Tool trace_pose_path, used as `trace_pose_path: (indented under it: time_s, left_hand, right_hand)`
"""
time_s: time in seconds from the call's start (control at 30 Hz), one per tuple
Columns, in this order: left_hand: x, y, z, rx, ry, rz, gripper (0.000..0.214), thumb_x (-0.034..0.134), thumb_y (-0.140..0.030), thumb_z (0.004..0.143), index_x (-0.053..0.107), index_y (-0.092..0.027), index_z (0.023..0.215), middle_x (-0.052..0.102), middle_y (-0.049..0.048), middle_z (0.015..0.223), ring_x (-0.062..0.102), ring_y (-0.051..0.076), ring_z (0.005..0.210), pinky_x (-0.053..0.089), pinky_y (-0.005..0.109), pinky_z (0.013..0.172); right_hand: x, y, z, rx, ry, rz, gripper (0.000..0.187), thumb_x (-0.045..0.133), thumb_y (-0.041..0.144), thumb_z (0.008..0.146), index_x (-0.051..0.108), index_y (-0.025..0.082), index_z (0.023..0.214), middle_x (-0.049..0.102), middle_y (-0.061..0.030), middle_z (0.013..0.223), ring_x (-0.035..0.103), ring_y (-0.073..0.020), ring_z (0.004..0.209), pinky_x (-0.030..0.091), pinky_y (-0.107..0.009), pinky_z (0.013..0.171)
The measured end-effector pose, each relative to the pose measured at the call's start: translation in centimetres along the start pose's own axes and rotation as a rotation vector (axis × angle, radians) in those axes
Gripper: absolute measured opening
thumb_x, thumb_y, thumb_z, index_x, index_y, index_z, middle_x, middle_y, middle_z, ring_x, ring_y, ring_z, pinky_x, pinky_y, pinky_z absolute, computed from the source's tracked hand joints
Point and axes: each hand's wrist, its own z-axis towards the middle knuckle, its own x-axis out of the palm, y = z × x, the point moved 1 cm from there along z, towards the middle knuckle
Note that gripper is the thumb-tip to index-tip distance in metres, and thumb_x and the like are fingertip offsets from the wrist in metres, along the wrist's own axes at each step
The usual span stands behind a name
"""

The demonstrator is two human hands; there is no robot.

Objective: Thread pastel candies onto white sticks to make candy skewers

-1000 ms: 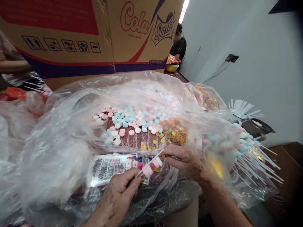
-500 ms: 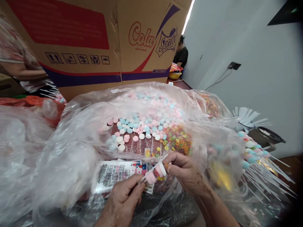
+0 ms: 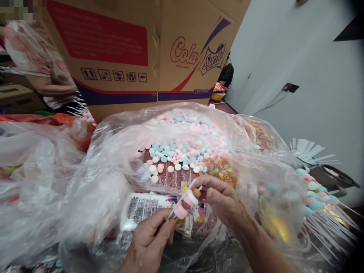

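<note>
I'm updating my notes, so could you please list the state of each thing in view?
Skewer: threaded, tilted, held
Left hand: grip closed on skewer
Right hand: at skewer's tip, grip unclear
Marshmallows: loose
Candy rings: loose
Plastic bag: open, crumpled
Wrapper: lying flat
Carton: upright
Bare sticks: fanned out
Other skewers: threaded, bunched

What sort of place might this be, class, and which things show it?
Probably a small candy workshop: loose pastel sweets lie heaped in front, candy sticks are bunched at the right, and a large printed carton stands behind.
</note>
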Motion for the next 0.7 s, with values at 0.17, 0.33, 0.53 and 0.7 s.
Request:
trace_pose_path:
  time_s: [0.17,0.33,0.53,0.7]
  left_hand:
    - [-1.1,0.9,-0.1,0.024,-0.021,-0.089,0.031,0.056,-0.038,0.092,0.063,-0.021,0.068,0.053,-0.0049,0.054,0.048,0.014,0.055,0.034,0.023,0.057]
    - [-2.2,1.8,-0.5,0.001,-0.001,-0.027,0.034,0.058,-0.040,0.092,0.062,-0.020,0.065,0.055,-0.0034,0.055,0.048,0.014,0.056,0.034,0.023,0.056]
    - [-2.3,1.8,-0.7,-0.041,-0.090,-0.085,0.029,0.062,-0.042,0.089,0.068,-0.019,0.070,0.052,-0.0042,0.053,0.044,0.013,0.054,0.034,0.023,0.054]
    - [-2.3,2.3,-0.5,-0.013,-0.051,-0.083,0.029,0.061,-0.041,0.090,0.067,-0.019,0.072,0.054,-0.0040,0.053,0.047,0.014,0.054,0.034,0.022,0.054]
  right_hand:
    - [-0.4,-0.5,4.4,0.031,-0.112,-1.021,0.024,0.046,0.023,0.096,0.069,0.019,0.103,0.069,-0.0059,0.095,0.062,-0.0179,0.086,0.047,-0.029,0.078]
    - [-0.3,-1.7,7.6,0.180,-0.069,-1.521,0.027,0.042,0.012,0.095,0.067,0.013,0.107,0.068,-0.0148,0.104,0.064,-0.0238,0.094,0.044,-0.031,0.078]
    - [0.3,-1.6,8.9,0.186,-0.086,-1.647,0.038,0.041,0.012,0.096,0.055,0.021,0.130,0.064,-0.0114,0.118,0.065,-0.0240,0.095,0.043,-0.030,0.072]
    - [0.8,-1.2,10.0,0.153,-0.123,-1.678,0.034,0.036,0.025,0.102,0.053,0.020,0.131,0.060,-0.0108,0.120,0.064,-0.0228,0.096,0.044,-0.029,0.069]
